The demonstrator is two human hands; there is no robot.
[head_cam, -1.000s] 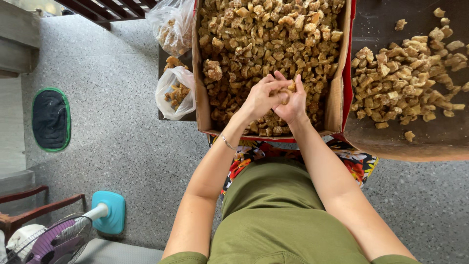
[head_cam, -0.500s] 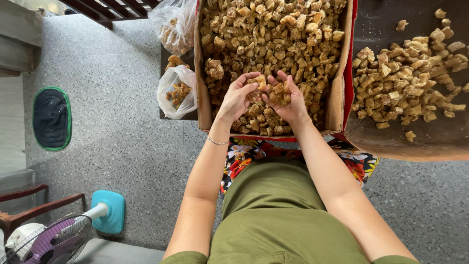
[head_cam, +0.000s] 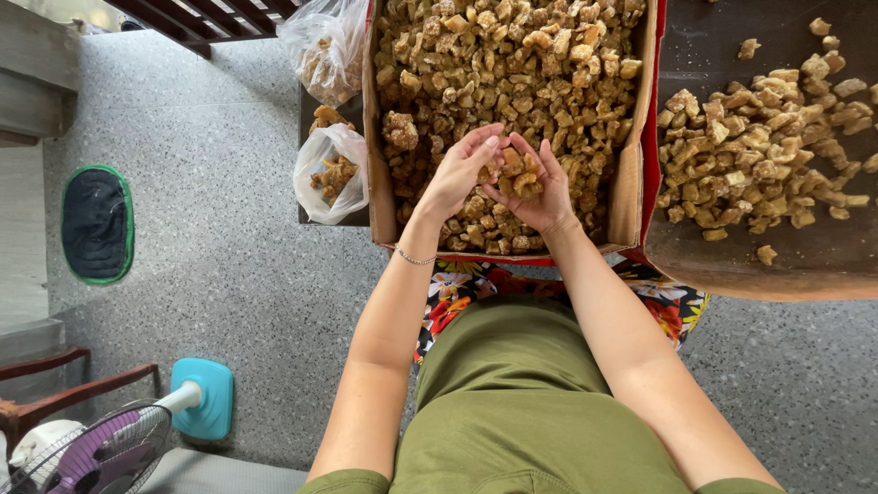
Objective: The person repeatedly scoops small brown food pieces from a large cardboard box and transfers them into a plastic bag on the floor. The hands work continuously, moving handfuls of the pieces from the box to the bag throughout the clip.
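A cardboard box (head_cam: 627, 194) in front of me is filled with brown, sugary dried chunks (head_cam: 512, 64). My left hand (head_cam: 457, 174) and my right hand (head_cam: 540, 187) meet over the near part of the box. Together they cup a few of the brown chunks (head_cam: 514, 174), fingers curled around them. A thin bracelet (head_cam: 413, 259) circles my left wrist.
A dark round tray (head_cam: 805, 265) at the right holds several loose chunks (head_cam: 759, 155). Two clear plastic bags (head_cam: 331, 169) of the same chunks sit left of the box. A fan (head_cam: 110, 448) with a teal base, a dark oval mat (head_cam: 96, 222) and a wooden chair frame (head_cam: 55, 389) are on the speckled floor.
My hands have parted slightly and dropped a little toward the near edge of the box, now showing the chunks cupped between them.
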